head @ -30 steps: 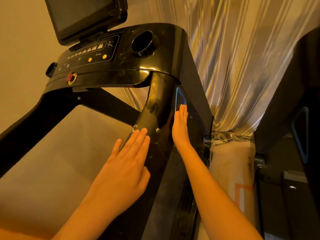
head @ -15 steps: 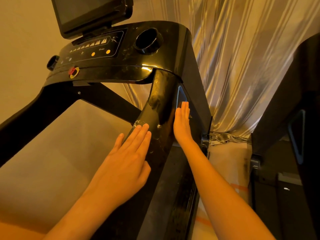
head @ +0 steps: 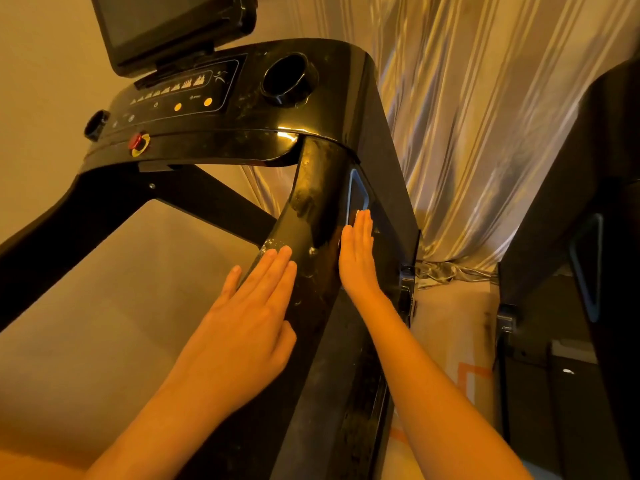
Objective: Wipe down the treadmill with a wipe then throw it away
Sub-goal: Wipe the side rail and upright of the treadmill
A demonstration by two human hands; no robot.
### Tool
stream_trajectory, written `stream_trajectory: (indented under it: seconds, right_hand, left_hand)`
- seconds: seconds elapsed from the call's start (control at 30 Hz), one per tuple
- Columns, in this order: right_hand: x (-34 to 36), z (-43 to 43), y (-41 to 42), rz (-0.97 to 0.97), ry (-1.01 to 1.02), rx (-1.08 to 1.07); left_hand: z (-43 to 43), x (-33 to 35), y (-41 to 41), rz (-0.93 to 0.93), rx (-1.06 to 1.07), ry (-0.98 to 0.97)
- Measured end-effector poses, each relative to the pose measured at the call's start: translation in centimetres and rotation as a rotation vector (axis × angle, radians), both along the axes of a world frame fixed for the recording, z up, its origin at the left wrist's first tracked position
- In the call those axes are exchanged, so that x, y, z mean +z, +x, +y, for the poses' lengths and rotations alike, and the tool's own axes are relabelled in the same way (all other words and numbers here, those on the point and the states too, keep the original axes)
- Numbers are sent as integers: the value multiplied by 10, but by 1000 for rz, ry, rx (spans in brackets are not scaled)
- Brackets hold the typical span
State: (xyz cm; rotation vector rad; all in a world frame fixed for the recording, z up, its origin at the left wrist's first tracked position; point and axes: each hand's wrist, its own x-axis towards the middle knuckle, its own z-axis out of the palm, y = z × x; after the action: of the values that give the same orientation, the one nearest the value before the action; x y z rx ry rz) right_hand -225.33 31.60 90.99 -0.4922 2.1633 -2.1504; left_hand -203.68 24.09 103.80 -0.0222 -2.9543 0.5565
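Observation:
A glossy black treadmill fills the view, its right upright arm (head: 311,209) running down from the console (head: 221,109). My left hand (head: 249,323) lies flat with straight fingers against the arm's left side. My right hand (head: 356,258) is pressed flat against the arm's right side, fingertips at a blue-edged inset panel (head: 358,195). No wipe shows in either hand; if one lies under a palm, it is hidden.
A dark screen (head: 173,26) stands above the console, with a cup holder (head: 287,79) and a red stop button (head: 136,142). Shiny curtains (head: 485,133) hang behind. A second black machine (head: 581,271) stands close on the right, a narrow floor gap between.
Both hands stay flat on the arm in nearly the same place; the right hand has slid slightly down from the inset panel. The view has shifted a little.

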Motion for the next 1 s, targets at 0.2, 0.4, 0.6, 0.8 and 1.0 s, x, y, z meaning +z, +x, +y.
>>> stream_trajectory:
  seconds: [0.2, 0.4, 0.6, 0.8, 1.0]
  right_hand:
    - [-3, -11, 33, -175, -186, 8]
    - [11, -4, 11, -147, -106, 9]
    - [-20, -10, 50, -111, -236, 30]
    - [2, -12, 45, -9, -263, 17]
    - [-20, -17, 63, -32, -269, -10]
  left_hand:
    - [-1, 0, 0, -27, 7, 38]
    - [0, 3, 0, -28, 11, 169]
    - [1, 4, 1, -23, 9, 202]
    - [5, 8, 1, -16, 23, 221]
    - [6, 8, 1, -12, 18, 235]
